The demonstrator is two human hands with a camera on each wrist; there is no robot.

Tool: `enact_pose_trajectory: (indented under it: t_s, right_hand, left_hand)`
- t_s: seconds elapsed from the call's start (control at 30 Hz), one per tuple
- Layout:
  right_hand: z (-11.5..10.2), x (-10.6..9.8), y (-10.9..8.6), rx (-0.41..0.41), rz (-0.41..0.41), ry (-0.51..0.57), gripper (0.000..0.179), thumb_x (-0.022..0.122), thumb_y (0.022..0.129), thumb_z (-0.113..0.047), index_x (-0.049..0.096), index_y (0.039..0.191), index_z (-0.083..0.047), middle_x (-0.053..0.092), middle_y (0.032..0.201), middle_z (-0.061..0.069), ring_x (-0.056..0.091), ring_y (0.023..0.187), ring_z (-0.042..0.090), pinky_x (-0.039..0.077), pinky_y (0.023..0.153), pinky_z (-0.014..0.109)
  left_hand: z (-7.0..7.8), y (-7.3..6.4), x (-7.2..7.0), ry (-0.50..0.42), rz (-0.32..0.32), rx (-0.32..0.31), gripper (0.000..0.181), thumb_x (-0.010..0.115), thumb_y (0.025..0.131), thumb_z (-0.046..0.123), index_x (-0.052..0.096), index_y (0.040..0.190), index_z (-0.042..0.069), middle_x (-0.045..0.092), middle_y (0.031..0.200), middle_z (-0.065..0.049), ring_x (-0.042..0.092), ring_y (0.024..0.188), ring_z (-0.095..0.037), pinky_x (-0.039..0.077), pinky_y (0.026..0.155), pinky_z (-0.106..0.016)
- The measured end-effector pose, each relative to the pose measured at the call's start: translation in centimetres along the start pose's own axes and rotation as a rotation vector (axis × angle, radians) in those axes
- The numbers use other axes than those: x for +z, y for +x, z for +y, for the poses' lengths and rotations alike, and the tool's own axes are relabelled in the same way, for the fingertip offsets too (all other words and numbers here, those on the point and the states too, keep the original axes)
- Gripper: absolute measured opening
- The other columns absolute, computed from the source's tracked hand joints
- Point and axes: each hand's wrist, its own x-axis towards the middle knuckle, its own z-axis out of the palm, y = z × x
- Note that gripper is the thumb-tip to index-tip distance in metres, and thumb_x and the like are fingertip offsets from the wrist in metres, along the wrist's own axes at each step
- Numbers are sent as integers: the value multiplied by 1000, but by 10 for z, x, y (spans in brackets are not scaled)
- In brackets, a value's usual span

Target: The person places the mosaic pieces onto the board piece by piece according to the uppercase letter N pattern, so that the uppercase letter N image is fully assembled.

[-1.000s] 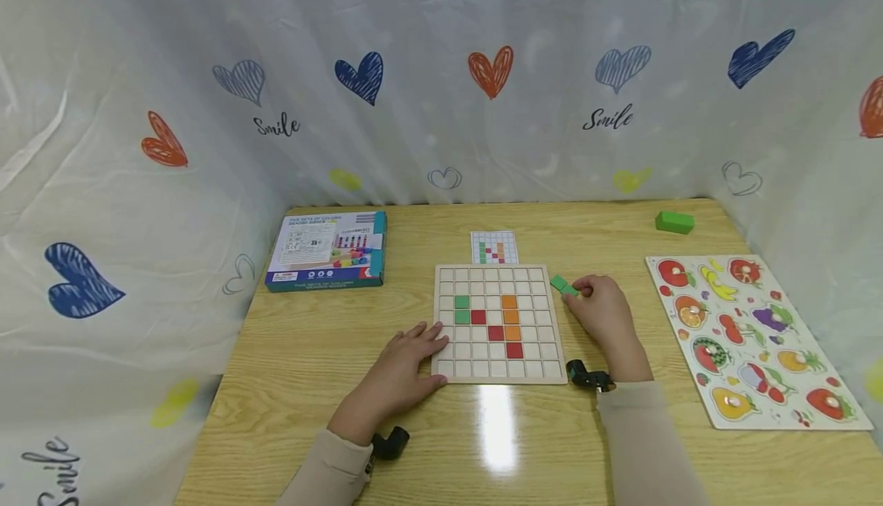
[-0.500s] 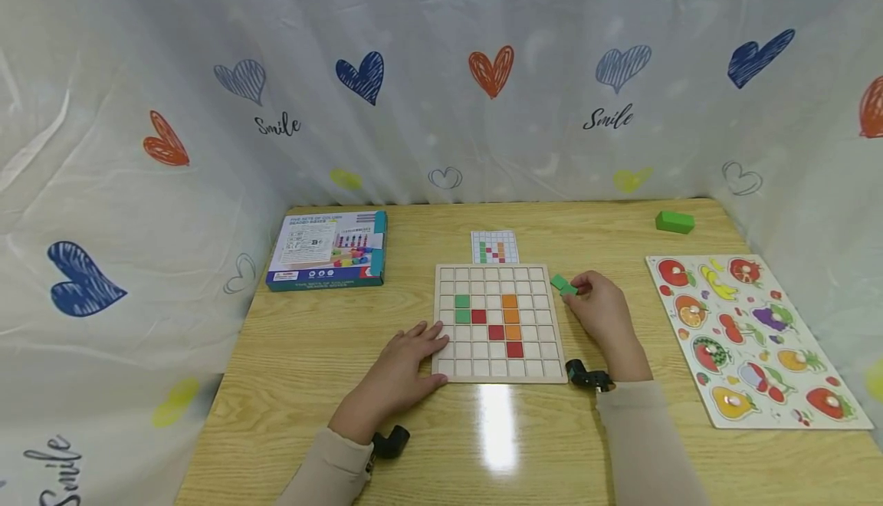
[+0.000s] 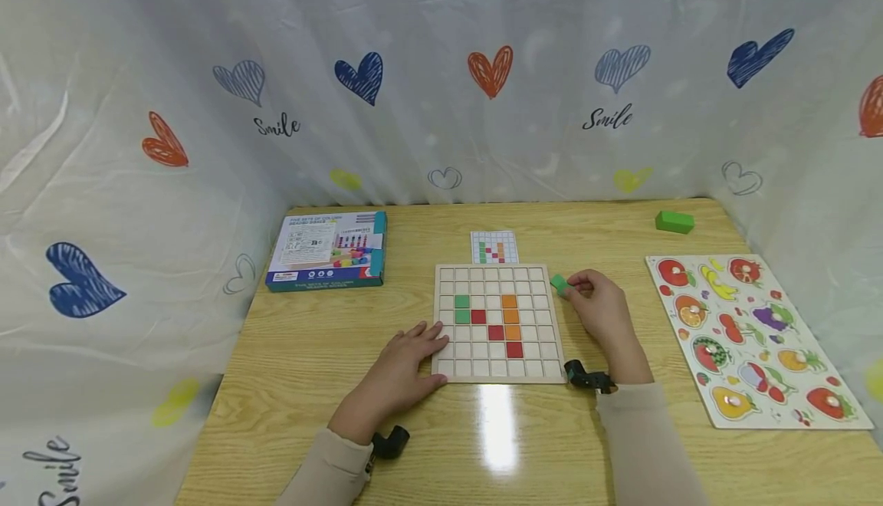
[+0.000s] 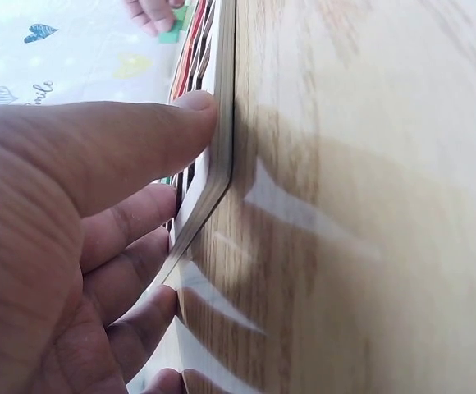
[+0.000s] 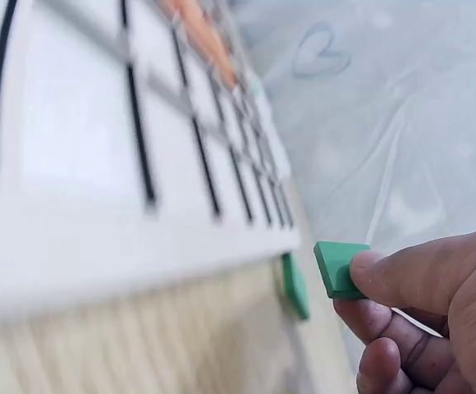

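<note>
A square wooden grid board [image 3: 545, 333] lies mid-table in the head view. Set in its cells are two green tiles [image 3: 462, 302], three red tiles [image 3: 496, 333] and a column of three orange tiles [image 3: 510, 317]. My left hand [image 3: 403, 368] rests on the board's left edge, fingers spread, thumb by the near left corner. To the right of the board, my right hand [image 3: 607, 318] pinches a green square tile [image 5: 336, 267] between thumb and fingers, raised off the table in the right wrist view. Another green tile [image 5: 295, 287] lies by the board's edge.
A small card [image 3: 494, 248] printed with a coloured grid lies behind the board. A boxed bead set [image 3: 327, 253] sits at the back left. On the right are a fruit puzzle board [image 3: 748, 345] and a green block [image 3: 674, 221]. A patterned curtain [image 3: 421, 130] surrounds the table.
My right hand has shifted slightly, and the tile it pinches has come up off the table, over part of the other green tile in the head view. The left hand stays put.
</note>
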Motion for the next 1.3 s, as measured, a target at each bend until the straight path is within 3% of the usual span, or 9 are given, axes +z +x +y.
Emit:
enact_pose_trajectory:
  t_s: [0.17,0.37,0.63,0.9,1.3]
  right_hand:
    - [-25,12,-7,-39,-64,76,21,68,109,-21,71,122,-5,72,114,14,60,99,28,52,80,34]
    - [-59,52,-20,-132,-171,108,9,74,104,-14,75,112,-10,75,102,7,59,83,21,51,71,29]
    - [-83,95,-36,-233,-296,50,6,78,101,-12,76,106,-14,67,83,-3,55,70,13,47,65,27]
    - [-85,110,-41,-279,-309,-4,6,80,100,-13,76,102,-18,76,92,-9,63,82,7,56,78,32]
    - [-84,109,-40,-306,-345,-31,4,79,100,-13,78,102,-17,69,88,-10,59,76,8,52,71,27]
  left_hand:
    - [0,0,0,-5,3,1,65,81,100,34,59,159,18,41,175,2,28,167,-33,20,137,-62]
    - [0,-1,0,-3,2,4,65,81,100,34,60,159,18,41,175,2,29,167,-33,20,137,-63]
    - [-1,0,1,5,12,27,64,82,99,32,61,157,16,44,174,-1,31,166,-35,22,135,-65]
    - [-1,-1,0,13,12,24,65,83,99,34,61,158,17,44,174,-1,31,166,-35,23,135,-65]
    - [-3,0,2,16,24,29,64,83,99,33,62,157,16,45,173,-2,32,166,-36,23,135,-64]
